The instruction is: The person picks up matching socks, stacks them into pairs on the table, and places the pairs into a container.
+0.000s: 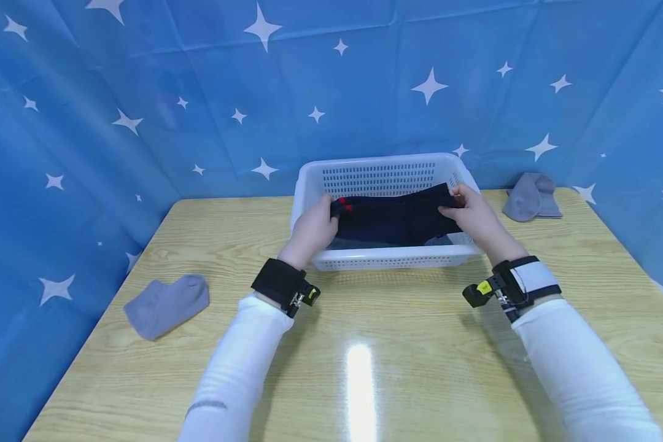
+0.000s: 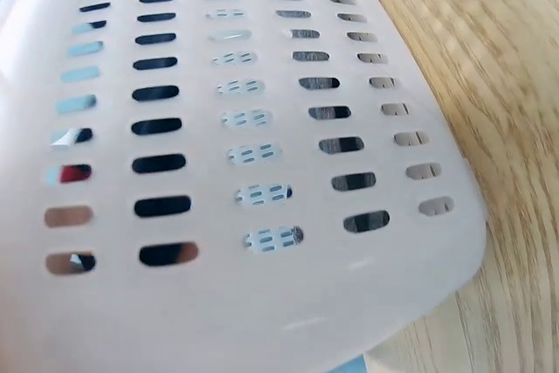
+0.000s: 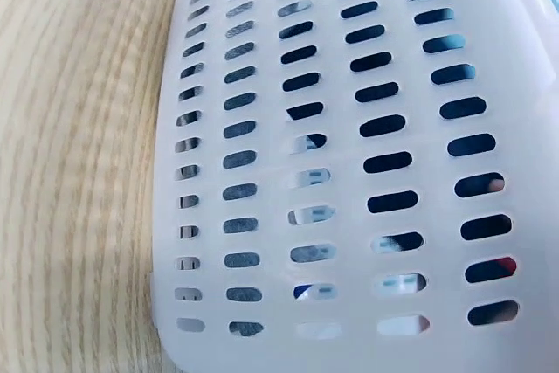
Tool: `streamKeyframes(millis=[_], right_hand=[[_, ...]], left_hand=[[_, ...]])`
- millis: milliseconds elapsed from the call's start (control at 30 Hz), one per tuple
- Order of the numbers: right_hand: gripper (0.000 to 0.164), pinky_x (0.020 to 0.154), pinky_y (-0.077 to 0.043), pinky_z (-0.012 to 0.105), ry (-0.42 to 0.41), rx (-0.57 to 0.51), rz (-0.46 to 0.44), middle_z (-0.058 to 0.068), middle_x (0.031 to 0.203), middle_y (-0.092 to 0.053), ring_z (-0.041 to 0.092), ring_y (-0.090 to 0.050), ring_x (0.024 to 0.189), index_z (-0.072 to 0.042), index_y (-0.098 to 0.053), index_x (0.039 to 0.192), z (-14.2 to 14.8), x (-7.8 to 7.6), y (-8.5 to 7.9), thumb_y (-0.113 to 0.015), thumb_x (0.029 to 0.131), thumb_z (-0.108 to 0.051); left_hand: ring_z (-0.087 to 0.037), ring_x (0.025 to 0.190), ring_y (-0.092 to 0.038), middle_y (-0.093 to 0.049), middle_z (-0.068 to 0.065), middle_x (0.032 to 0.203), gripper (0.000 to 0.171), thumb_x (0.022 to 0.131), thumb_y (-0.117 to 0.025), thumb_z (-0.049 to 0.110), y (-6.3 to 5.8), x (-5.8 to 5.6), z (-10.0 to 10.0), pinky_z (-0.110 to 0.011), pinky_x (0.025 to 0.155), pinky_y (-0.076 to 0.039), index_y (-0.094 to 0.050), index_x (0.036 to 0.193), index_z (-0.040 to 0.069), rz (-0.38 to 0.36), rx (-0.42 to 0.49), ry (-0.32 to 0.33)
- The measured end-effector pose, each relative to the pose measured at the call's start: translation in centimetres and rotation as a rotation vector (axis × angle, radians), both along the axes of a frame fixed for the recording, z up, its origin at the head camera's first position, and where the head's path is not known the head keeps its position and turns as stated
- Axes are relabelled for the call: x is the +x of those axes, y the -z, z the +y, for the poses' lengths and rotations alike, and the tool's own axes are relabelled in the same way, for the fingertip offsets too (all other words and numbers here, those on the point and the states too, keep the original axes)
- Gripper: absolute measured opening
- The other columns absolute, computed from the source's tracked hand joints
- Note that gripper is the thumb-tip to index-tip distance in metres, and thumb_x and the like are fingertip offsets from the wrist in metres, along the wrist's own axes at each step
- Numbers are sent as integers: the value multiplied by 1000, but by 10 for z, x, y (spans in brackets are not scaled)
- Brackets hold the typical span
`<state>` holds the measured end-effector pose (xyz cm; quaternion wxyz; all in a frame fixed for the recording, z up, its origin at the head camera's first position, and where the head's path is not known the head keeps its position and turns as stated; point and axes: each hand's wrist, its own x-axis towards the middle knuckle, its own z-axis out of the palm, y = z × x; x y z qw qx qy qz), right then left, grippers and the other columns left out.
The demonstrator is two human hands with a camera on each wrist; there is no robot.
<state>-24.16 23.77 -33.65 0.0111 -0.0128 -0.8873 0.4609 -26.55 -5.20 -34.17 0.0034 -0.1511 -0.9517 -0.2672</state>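
A dark navy, nearly black piece of clothing (image 1: pixel 395 221) with small red marks at its left end is stretched across the inside of a white plastic basket (image 1: pixel 392 259). My left hand (image 1: pixel 314 226) grips its left end near the red marks. At the opposite end, my right hand (image 1: pixel 477 216) pinches the cloth between thumb and fingers. Both wrist views are mostly filled by the slotted basket wall (image 2: pixel 262 303), with dark cloth and bits of finger showing through the slots. Greyish fabric also shows low in the basket; its kind is hidden.
A grey folded cloth (image 1: pixel 167 306), sock-like, lies on the left of the wooden table (image 1: pixel 420 344). Another grey folded piece (image 1: pixel 532 197) sits at the back right, beside the basket. A blue curtain (image 1: pixel 226 73) with white stars hangs behind the table.
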Motion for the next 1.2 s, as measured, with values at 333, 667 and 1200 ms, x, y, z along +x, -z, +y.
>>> streamKeyframes(millis=[333,667,1200], right_hand=[[38,103,-29,55,-90,76,-210,32,139,-31,41,-37,122,10,-29,128,1,-12,1,-40,100,-13],[60,109,-25,57,-133,72,-269,33,148,-19,47,-28,134,-1,-9,150,-1,-12,3,-41,100,-12],[43,105,-33,57,-195,106,-287,29,147,-27,46,-29,134,5,-37,139,-7,-8,0,-39,102,-16]], left_hand=[[-17,61,-47,-54,-8,79,48,100,-38,13,2,-9,6,-30,57,-37,-26,145,2,-211,20,6],[-12,42,-25,-34,0,56,60,96,-34,3,6,-13,6,-26,47,-23,-6,150,8,-301,60,29],[-15,54,-20,-22,-1,60,38,102,-39,17,7,-9,3,-29,61,-26,-32,65,10,-296,-12,168]])
